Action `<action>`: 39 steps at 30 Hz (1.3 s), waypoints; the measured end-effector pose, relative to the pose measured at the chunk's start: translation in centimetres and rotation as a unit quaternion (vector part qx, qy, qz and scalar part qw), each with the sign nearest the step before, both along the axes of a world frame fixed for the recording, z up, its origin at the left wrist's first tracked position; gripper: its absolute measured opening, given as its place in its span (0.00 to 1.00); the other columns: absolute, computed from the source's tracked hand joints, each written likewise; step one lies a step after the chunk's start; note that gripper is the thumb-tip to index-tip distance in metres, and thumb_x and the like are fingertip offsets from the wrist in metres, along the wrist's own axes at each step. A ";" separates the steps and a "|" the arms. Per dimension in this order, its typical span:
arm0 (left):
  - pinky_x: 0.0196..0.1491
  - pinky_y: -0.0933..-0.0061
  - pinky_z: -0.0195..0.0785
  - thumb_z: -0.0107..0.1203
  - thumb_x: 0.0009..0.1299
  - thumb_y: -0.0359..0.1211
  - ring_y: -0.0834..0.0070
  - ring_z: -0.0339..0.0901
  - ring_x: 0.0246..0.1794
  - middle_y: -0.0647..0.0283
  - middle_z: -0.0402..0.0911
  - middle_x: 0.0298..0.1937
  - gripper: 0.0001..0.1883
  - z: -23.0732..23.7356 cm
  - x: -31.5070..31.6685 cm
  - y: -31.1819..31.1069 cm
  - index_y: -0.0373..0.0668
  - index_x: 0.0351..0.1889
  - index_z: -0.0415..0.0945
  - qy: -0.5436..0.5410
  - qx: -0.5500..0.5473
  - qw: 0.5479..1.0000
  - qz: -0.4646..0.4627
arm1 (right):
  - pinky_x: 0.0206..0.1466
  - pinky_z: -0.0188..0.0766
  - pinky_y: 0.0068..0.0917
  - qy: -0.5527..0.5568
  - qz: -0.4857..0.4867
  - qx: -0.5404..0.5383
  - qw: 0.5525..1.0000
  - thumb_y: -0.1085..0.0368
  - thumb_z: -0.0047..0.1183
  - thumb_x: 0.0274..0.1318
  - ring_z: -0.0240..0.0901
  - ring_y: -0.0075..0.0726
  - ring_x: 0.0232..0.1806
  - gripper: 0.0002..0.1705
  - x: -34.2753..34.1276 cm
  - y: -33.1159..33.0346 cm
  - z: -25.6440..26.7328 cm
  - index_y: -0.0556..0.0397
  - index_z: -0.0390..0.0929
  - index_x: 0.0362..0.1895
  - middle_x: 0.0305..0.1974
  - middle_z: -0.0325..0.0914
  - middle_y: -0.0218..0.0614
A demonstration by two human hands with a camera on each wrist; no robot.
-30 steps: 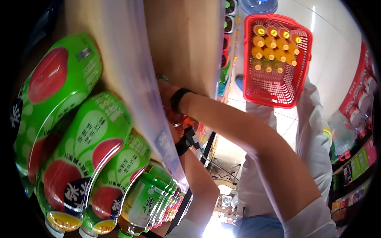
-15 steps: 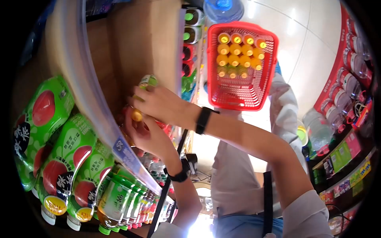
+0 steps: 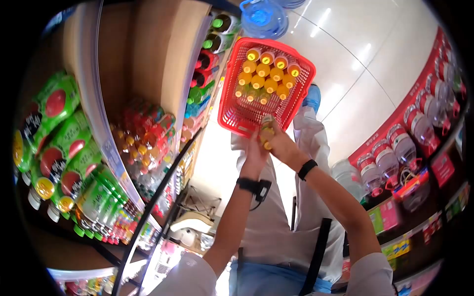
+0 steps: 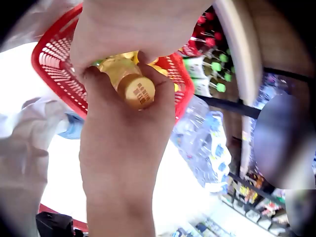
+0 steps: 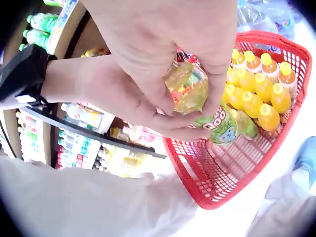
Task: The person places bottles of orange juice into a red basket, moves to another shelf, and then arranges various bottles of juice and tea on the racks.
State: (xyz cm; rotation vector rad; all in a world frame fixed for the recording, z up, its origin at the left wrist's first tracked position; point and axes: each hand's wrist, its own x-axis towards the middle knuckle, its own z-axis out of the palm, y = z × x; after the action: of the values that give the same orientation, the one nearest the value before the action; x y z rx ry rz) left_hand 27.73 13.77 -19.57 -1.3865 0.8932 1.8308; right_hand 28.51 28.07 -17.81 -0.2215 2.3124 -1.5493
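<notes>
In the head view, my left hand and right hand meet over the near end of a red shopping basket. A small juice bottle with a gold cap is gripped between left thumb and fingers in the left wrist view. A green-labelled bottle sticks out past the left fingers toward the basket. The right hand's thumb and fingers grip a clear, yellowish juice bottle, partly hidden by the hand. Orange juice bottles stand in rows in the basket, with greener ones beside them.
On the left, a shelf holds large green-labelled drink bottles and small bottles deeper in. Large blue water jugs stand beyond the basket. Clear bottles line the right-hand shelf. A dark rail runs along the left.
Both hands have come out of the left shelf and moved right to the basket, carrying small juice bottles. The head view has shifted, placing the basket nearer the middle.
</notes>
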 end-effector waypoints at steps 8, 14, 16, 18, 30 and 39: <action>0.56 0.65 0.75 0.42 0.80 0.47 0.67 0.76 0.57 0.60 0.77 0.57 0.21 -13.0 2.3 -0.4 0.45 0.63 0.69 -0.011 0.094 0.995 0.032 | 0.50 0.77 0.51 -0.224 -0.037 0.065 0.972 0.71 0.59 0.47 0.74 0.70 0.50 0.32 0.8 -2.6 -12.0 0.53 0.65 0.59 0.63 0.58 0.64; 0.55 0.67 0.74 0.44 0.78 0.34 0.68 0.75 0.57 0.60 0.77 0.56 0.17 -19.0 2.4 -1.2 0.43 0.63 0.68 0.029 0.108 0.990 -0.084 | 0.48 0.77 0.51 -0.314 0.124 0.130 0.932 0.69 0.54 0.53 0.76 0.66 0.49 0.26 0.7 -2.0 -16.1 0.48 0.69 0.59 0.64 0.62 0.58; 0.46 0.71 0.74 0.43 0.79 0.35 0.70 0.77 0.50 0.62 0.78 0.50 0.14 -20.5 3.0 -0.9 0.42 0.57 0.72 0.269 -0.077 0.916 -0.286 | 0.48 0.77 0.51 -0.301 0.039 0.111 0.946 0.66 0.52 0.56 0.77 0.64 0.48 0.23 0.6 -1.8 -15.0 0.46 0.71 0.58 0.64 0.65 0.55; 0.35 0.74 0.69 0.43 0.79 0.40 0.74 0.75 0.38 0.64 0.79 0.40 0.14 -19.1 0.8 1.2 0.43 0.48 0.76 0.284 -0.117 0.921 -0.241 | 0.46 0.76 0.53 -0.236 -0.064 0.086 0.966 0.64 0.51 0.58 0.78 0.63 0.45 0.21 0.3 -1.3 -15.4 0.45 0.72 0.58 0.64 0.66 0.55; 0.43 0.79 0.66 0.53 0.73 0.40 0.82 0.73 0.40 0.72 0.76 0.42 0.10 -19.3 1.9 3.8 0.48 0.46 0.75 0.183 -0.022 0.982 0.051 | 0.51 0.72 0.32 -0.480 -0.085 -0.110 0.866 0.64 0.52 0.61 0.78 0.40 0.48 0.20 -0.6 4.4 -13.4 0.53 0.74 0.57 0.47 0.82 0.41; 0.54 0.70 0.73 0.52 0.74 0.38 0.72 0.75 0.53 0.67 0.77 0.48 0.11 -11.8 2.1 3.8 0.46 0.51 0.73 0.045 -0.064 0.995 0.065 | 0.42 0.77 0.29 -0.430 -0.078 0.031 0.899 0.64 0.55 0.57 0.81 0.33 0.37 0.23 4.6 17.2 -12.3 0.55 0.75 0.57 0.38 0.83 0.42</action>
State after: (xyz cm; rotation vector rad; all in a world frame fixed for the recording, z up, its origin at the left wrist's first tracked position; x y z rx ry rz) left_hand 29.84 17.56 -31.37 -1.4810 1.0037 1.9776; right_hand 33.07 45.26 -30.12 0.5728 1.6723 -1.2586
